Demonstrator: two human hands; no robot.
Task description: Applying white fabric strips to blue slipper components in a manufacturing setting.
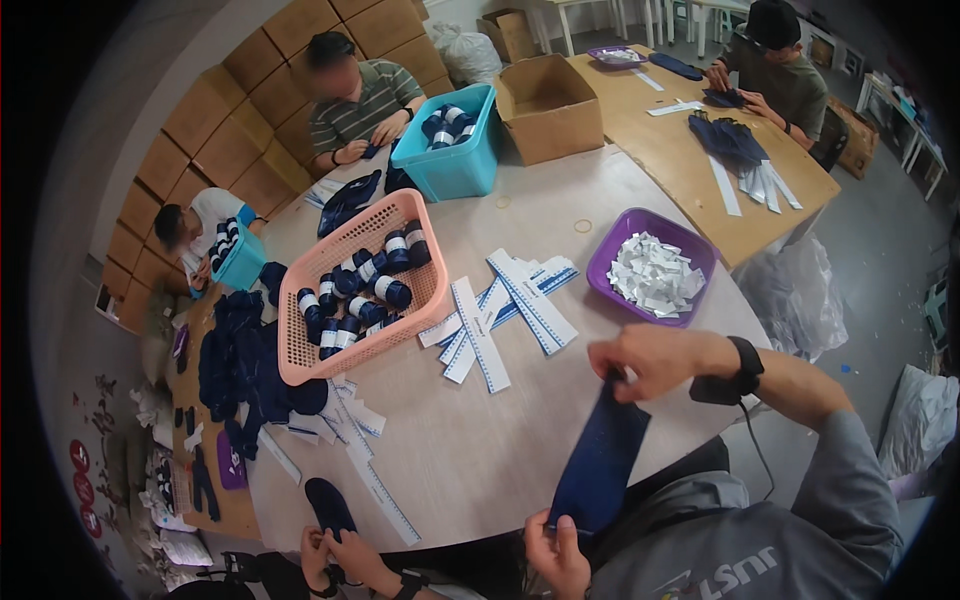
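A flat dark navy sock (603, 462) is stretched between my two hands at the near right edge of the table. My right hand (650, 362) pinches its upper end, just in front of the purple basket (606, 293). My left hand (560, 555) grips the lower end with the thumb on top. White paper slips (655, 270) fill that purple basket. Left of my right hand, white paper strips with blue markings (480, 330) lie in a crossed pile. A pink basket (432, 300) beyond them holds several rolled navy socks (388, 290) wrapped in white bands.
At the lower left, a co-worker's hands (335, 555) hold another navy sock (328, 503). Loose navy socks (240, 350) are heaped left of the pink basket. Turquoise bins (455, 178) and an open cardboard box (550, 130) stand at the back. Several people sit around the tables.
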